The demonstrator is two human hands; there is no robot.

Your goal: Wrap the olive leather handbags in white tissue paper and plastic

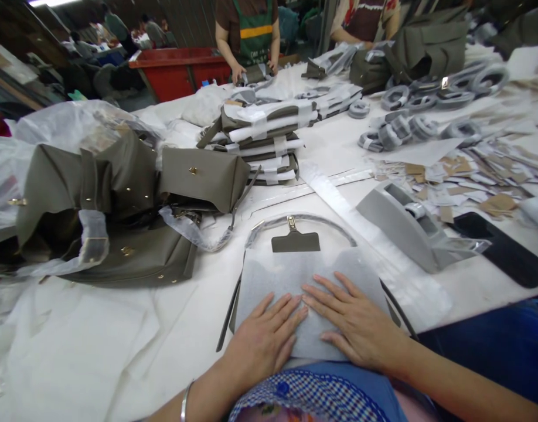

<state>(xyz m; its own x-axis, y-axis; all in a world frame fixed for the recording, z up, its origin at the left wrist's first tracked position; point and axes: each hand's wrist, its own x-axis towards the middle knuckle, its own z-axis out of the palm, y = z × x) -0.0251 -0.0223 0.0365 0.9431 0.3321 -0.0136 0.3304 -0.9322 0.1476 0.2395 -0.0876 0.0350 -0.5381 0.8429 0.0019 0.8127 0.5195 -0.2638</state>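
1. Head view shows a flat bag (295, 241) lying on the white desk (198, 316) directly before the person, a pale sheet (269, 275) covering most of its upper side.
2. The person's left hand (264, 337) rests palm-down on the sheet, over the near part of the bag, its fingers straightened, only slightly apart, and gripping nothing.
3. The right hand (350, 319) lies flat on the same sheet, its fingers spread wider, the tips just beside those of the left hand over the middle of the bag.
4. At the bag's far edge, an olive tab (310, 242) with a gold-toned fitting (290, 221) shows beyond the sheet, and a wrapped handle (260, 227) arches behind it.
5. Right of the bag stands a grey tape dispenser (409, 225), with a dark flat object (501, 249) farther right.
6. Left of the bag, olive bags (132, 225) sit bunched near clear plastic (75, 126).
7. Beyond the bag is a stack of wrapped pieces (269, 138); paper scraps (466, 176) and grey coils (405, 129) lie to its far right.
8. Well beyond the bag, a co-worker in a green apron (255, 35) handles something beside a red bin (176, 67).
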